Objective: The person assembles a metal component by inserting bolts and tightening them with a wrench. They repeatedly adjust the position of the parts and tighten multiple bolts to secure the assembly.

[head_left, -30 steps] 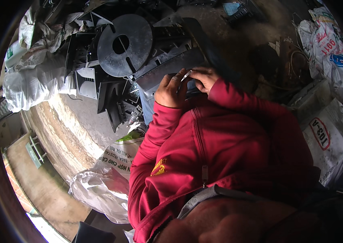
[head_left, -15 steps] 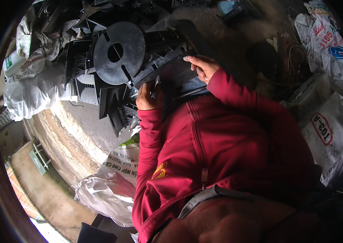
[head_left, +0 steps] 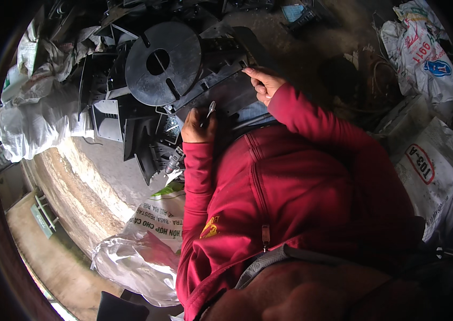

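Observation:
My left hand [head_left: 198,128] is closed around a slim metal tool with a bright rounded tip [head_left: 212,106], which points up and away. It rests at the near left edge of a long dark panel [head_left: 226,96] with notches along its far side. My right hand [head_left: 267,85] is at the panel's right end, thumb and forefinger pinched together by its far corner; what lies between them is too small to make out. Just beyond my left hand, a large black disc [head_left: 183,48] with a round centre hole and slots lies over the panel's left part.
Several black angled plates [head_left: 110,120] are piled left of the disc. A grey, handheld-looking tool [head_left: 173,160] lies beside my left forearm. White plastic bags [head_left: 44,125] sit at the left, and printed sacks [head_left: 429,166] stand at the right. Another printed sack [head_left: 157,214] lies near my left elbow.
The whole view has shifted slightly. My left hand has turned a little, so the metal tool's tip leans more to the right. My right fingers look more curled in.

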Demonstrator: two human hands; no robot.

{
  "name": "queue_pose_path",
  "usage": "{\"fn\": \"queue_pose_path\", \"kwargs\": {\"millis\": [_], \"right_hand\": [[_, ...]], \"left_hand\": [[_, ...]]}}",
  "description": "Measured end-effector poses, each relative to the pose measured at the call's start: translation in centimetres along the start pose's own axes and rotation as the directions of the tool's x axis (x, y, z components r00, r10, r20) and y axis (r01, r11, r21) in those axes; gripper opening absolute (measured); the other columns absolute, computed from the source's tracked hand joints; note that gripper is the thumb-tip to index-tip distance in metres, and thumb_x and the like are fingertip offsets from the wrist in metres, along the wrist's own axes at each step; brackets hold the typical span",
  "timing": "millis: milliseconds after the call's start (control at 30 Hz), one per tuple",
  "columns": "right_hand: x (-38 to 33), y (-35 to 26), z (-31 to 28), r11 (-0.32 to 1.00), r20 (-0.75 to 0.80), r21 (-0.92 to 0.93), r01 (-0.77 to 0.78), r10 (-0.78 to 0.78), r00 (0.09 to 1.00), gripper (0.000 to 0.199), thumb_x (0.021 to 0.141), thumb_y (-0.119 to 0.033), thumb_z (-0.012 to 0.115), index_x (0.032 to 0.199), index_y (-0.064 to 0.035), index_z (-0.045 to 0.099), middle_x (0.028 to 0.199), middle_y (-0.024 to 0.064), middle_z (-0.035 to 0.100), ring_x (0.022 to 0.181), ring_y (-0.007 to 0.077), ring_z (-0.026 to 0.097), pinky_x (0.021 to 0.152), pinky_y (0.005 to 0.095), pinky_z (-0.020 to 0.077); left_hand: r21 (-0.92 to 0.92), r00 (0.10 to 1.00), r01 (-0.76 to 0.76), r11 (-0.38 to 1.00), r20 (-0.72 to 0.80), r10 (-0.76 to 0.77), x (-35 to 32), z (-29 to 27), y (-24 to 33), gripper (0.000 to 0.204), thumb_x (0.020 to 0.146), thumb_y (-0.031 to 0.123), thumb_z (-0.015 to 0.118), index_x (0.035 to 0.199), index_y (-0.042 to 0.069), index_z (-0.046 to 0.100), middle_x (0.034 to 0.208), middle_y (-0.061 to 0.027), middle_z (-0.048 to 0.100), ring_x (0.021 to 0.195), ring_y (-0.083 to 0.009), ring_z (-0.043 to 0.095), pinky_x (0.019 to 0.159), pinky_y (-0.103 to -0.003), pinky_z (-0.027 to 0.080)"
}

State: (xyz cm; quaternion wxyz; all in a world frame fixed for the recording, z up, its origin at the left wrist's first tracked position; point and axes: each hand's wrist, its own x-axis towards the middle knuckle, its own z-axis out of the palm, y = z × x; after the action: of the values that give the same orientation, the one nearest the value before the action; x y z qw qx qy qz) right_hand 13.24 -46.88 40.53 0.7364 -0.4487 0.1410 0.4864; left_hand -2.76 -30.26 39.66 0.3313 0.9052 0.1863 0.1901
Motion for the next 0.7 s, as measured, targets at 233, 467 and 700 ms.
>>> {"fn": "queue_pose_path", "kwargs": {"millis": [233,467,700], "right_hand": [[0.2,0.2,-0.1,0.983,0.067,0.16,0.085,-0.096,0.993,0.014,0.084,-0.018,0.062,0.086,-0.0051,0.056,0.06,-0.0047,0.041,0.04,0.0019,0.03,0.036,0.0186,0.0208],[-0.7,-0.5,0.9,0.98,0.08,0.139,0.145,-0.157,0.984,0.024,0.084,-0.027,0.064,0.088,-0.0045,0.055,0.056,-0.0076,0.037,0.038,0.0005,0.027,0.035,0.0175,0.0184],[-0.3,-0.3,1.0,0.978,0.054,0.152,0.143,-0.153,0.987,0.023,0.083,-0.027,0.066,0.087,-0.0074,0.055,0.054,-0.009,0.035,0.037,0.0,0.026,0.035,0.0174,0.0176]], "left_hand": [[-0.008,0.999,0.04,0.999,0.011,-0.04,-0.1,-0.1,0.0,0.014,0.073,0.012,0.068,0.078,0.006,0.056,0.07,-0.0104,0.057,0.061,-0.0267,0.058,0.055,-0.034,0.044],[0.12,0.999,-0.052,0.991,0.013,0.051,-0.8,-0.2,0.6,0.015,0.073,0.011,0.065,0.082,0.005,0.056,0.075,-0.0121,0.059,0.067,-0.0313,0.058,0.058,-0.038,0.045],[0.097,0.988,-0.04,0.994,0.151,0.025,-0.5,-0.9,1.1,0.016,0.075,0.007,0.063,0.09,0.004,0.059,0.082,-0.0117,0.061,0.073,-0.0284,0.06,0.063,-0.035,0.047]]}}
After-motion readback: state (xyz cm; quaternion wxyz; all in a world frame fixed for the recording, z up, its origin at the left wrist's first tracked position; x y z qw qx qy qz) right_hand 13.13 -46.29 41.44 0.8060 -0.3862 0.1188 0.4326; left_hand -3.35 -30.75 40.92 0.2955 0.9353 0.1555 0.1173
